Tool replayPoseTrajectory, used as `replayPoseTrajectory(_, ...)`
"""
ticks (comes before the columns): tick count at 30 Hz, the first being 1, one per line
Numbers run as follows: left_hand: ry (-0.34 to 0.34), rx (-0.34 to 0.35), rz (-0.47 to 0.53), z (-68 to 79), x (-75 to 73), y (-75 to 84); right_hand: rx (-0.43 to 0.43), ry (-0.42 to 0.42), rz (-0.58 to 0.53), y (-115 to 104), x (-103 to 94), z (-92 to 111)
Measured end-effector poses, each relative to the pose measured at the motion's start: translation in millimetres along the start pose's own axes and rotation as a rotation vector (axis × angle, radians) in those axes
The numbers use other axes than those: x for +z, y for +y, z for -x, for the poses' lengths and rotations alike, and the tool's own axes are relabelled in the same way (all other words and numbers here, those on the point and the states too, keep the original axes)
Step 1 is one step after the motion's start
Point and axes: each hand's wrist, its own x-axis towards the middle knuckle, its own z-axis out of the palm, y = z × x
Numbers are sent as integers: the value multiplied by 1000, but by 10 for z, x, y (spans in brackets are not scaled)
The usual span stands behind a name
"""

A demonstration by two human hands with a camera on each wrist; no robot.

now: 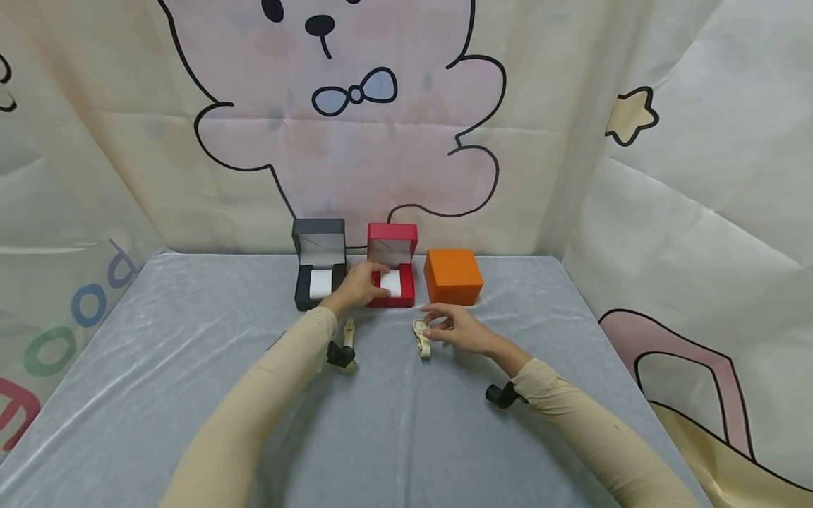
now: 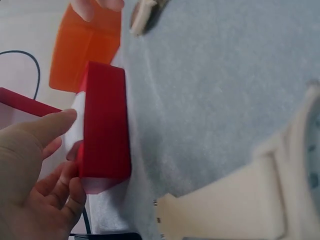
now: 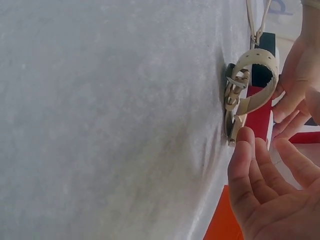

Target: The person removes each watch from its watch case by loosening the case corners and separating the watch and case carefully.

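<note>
The biggest thing in front of you is the printed curtain (image 1: pixel 419 169), at twelve o'clock beyond the table (image 1: pixel 394 430) with its grey-blue cloth. Your left sleeve (image 1: pixel 248 416) and right sleeve (image 1: pixel 591 427) come in from about seven and four o'clock. Along the far edge, you have the black box (image 1: pixel 303 291) with its lid raised; the red box (image 1: pixel 392 303), also open, is just beside it at three o'clock, and the closed orange box (image 1: pixel 454 279) follows at three o'clock from the red one. Your right hand (image 1: pixel 465 330) is at four o'clock from the red box, fingers spread with a gap between thumb and index. Your left hand (image 1: pixel 357 284) comes over the red box from its nine o'clock side, thumb and fingers curled. One cream watch (image 1: pixel 423 342) lies on the cloth at nine o'clock from your right hand, right by its fingertips; you can't tell whether they touch. The other watch (image 1: pixel 349 335) lies at seven o'clock from the red box, partly hidden by your black wrist camera (image 1: pixel 341 354). Smallest are the white cushions, one in each open box; your left thumb and fingers pinch the red box's white cushion (image 1: pixel 392 283).
</note>
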Motion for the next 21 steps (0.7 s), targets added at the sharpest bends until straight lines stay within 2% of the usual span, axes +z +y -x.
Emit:
replayPoseTrajectory(8,-17,19,69,89,-93,44,7,29,10,-10,-55,39)
replayPoseTrajectory(14,-12,65,73,109,-107,42,7,39,34,-29,-73,77)
replayPoseTrajectory(21,-16,63,62,171,-138,137,-10,55,44,-23,-89,57)
